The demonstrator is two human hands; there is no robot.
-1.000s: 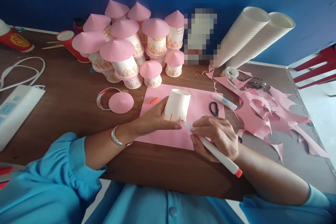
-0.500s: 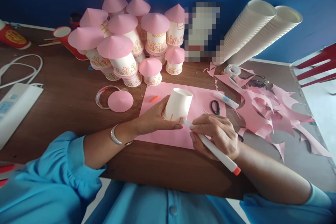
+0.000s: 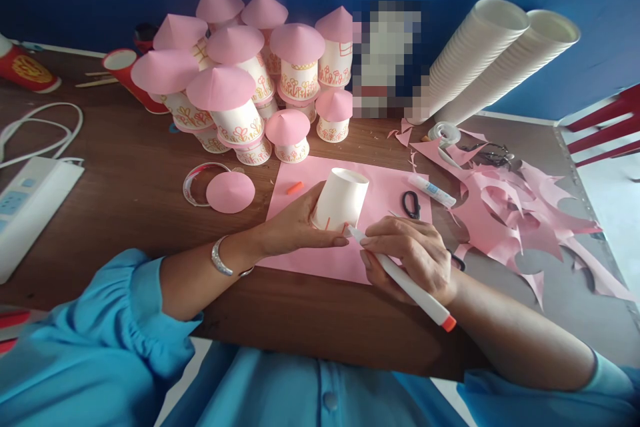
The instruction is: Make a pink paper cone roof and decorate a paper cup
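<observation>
My left hand (image 3: pixel 295 223) is closed around a white paper cup (image 3: pixel 343 197), held upside down and slightly tilted over a pink paper sheet (image 3: pixel 300 257). Short orange-red lines show near the cup's rim. A white marker with an orange end (image 3: pixel 413 287) is gripped in my right hand (image 3: pixel 413 253), its tip at the drawn lines. An orange marker cap (image 3: pixel 295 188) lies on the sheet, left of the cup. Black-handled scissors (image 3: pixel 411 205) lie partly beneath my right hand, with a glue stick (image 3: pixel 433 191) just beyond them.
Decorated cups with pink cone roofs (image 3: pixel 235 90) stand at the back. Two stacks of white cups (image 3: pixel 473 57) lean at the back right, near pink paper scraps (image 3: pixel 520 207) and a tape roll (image 3: pixel 445 133). A pink cone (image 3: pixel 230 192) and a power strip (image 3: pixel 37 207) lie left.
The marker tip has shifted very slightly at the cup's rim, beside the orange-red strokes. Both hands keep their hold, and the other things stay where they were.
</observation>
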